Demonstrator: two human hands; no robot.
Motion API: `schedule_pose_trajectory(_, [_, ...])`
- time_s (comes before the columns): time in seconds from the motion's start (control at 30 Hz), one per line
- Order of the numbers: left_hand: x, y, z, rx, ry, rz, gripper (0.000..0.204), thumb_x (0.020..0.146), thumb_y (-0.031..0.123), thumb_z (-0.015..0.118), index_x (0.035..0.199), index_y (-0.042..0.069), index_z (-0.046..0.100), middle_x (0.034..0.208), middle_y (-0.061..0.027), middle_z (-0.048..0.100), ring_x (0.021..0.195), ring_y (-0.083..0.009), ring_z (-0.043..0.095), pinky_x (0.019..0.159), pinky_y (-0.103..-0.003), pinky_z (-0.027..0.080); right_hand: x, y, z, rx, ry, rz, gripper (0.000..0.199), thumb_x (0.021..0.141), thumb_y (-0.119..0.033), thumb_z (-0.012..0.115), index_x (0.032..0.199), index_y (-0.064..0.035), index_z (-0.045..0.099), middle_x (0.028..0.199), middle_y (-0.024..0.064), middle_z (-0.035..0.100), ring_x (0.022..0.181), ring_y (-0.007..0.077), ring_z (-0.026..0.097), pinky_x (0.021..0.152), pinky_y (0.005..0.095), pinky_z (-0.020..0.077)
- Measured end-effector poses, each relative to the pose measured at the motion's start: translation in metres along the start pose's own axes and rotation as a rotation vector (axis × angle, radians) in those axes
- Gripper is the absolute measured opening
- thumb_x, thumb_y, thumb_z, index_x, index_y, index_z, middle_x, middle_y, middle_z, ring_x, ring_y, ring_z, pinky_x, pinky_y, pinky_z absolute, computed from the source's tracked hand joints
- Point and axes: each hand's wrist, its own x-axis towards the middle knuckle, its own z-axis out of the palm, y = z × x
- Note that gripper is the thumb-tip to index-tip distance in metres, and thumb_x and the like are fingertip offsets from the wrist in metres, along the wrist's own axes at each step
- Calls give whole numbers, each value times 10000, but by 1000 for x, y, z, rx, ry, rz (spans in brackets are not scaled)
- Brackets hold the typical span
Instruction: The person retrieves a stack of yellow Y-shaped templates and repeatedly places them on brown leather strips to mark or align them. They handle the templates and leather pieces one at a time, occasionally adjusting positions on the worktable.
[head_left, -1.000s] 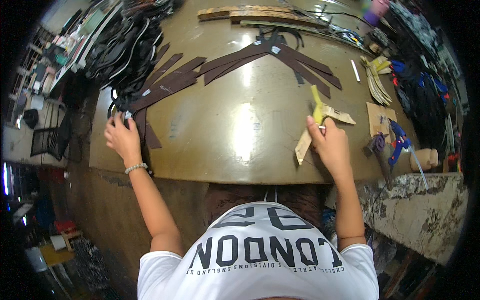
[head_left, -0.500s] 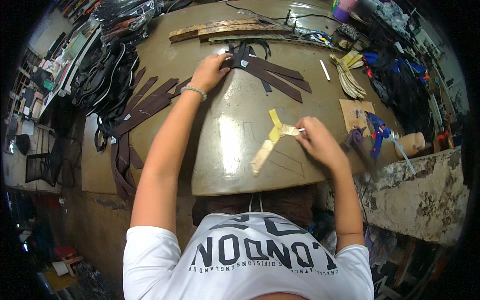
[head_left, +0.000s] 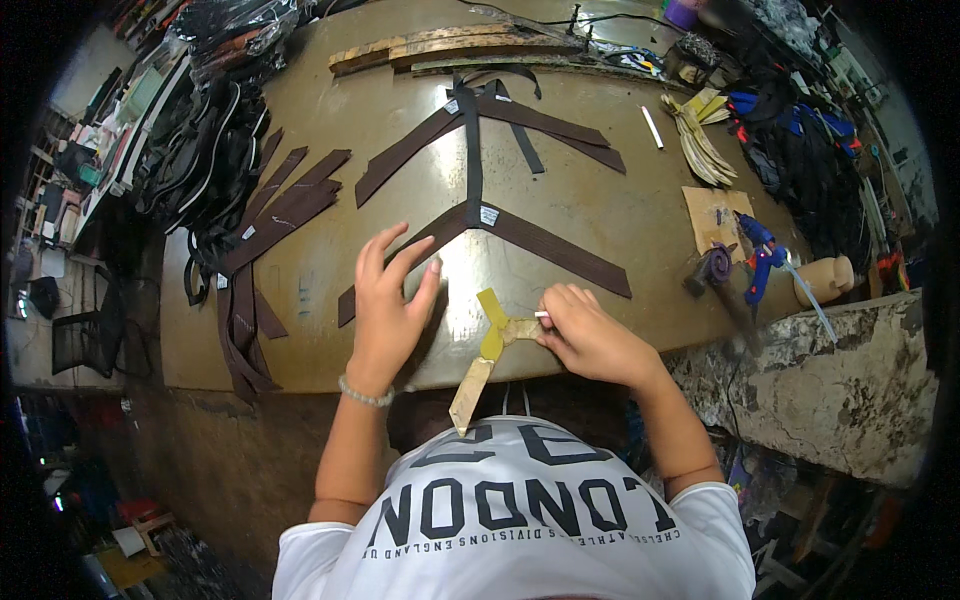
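My right hand (head_left: 595, 335) is closed on one arm of a yellow Y-shaped strap piece (head_left: 494, 337), held low over the near table edge. A short white stick (head_left: 541, 314) pokes out between its fingers; its kind is unclear. My left hand (head_left: 388, 310), a bead bracelet on its wrist, hovers with fingers apart and nothing in it. Beyond it lies a brown V-shaped strap (head_left: 560, 252) with a white label at its point and a black strap (head_left: 473, 150) running away from it. The hand covers part of its left arm. Farther off, more brown straps (head_left: 550, 122) spread out.
Brown straps (head_left: 275, 235) and black bags (head_left: 205, 150) are piled at left. Wooden bars (head_left: 455, 48) lie at the back. At right are a white stick (head_left: 652, 128), a bundle of yellowish strips (head_left: 700, 140), cardboard (head_left: 712, 215) and a blue glue gun (head_left: 765, 260).
My left hand has let go of the far straps and come toward me. One brown V-shaped strap now lies spread nearer. My right hand has brought the yellow piece closer and leftward.
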Motion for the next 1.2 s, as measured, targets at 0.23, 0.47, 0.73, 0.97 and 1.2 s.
schedule_pose_trajectory(0.23, [13,3,15,-320,13,-122,412,863,151,681,1215,-3,534,1182,-179,593,1138,-343,553,1000,-413,427,67,13,-4,-12,350,51,188,881,-18,592,963,23,429,998,252,503,939,437,523,835,488,437])
schedule_pose_trajectory(0.47, [19,-14,36,4,-44,67,292,861,66,660,1153,54,658,1201,-146,598,1108,-331,546,976,-416,446,92,24,-3,-17,397,40,256,859,-43,667,991,25,458,996,231,585,956,409,580,830,463,480])
schedule_pose_trajectory(0.73, [3,-2,19,-13,-159,131,272,859,8,646,1126,38,689,1168,-120,633,1076,-321,570,923,-401,481,47,6,25,-88,520,-52,237,866,-35,670,1055,17,536,997,199,611,919,372,588,801,426,502])
schedule_pose_trajectory(0.97, [13,-8,17,-94,-212,93,256,853,34,660,1106,30,698,1145,-115,641,1046,-308,584,902,-389,490,48,14,38,-24,606,-9,205,850,-51,692,1011,21,586,960,166,639,907,338,591,794,422,495])
schedule_pose_trajectory(1.2, [34,-17,3,-246,-401,-37,246,834,76,711,1077,70,743,1113,-100,674,1040,-279,596,912,-360,472,43,10,34,-259,583,-97,350,813,-124,766,1077,35,601,951,161,622,842,292,599,750,366,512])
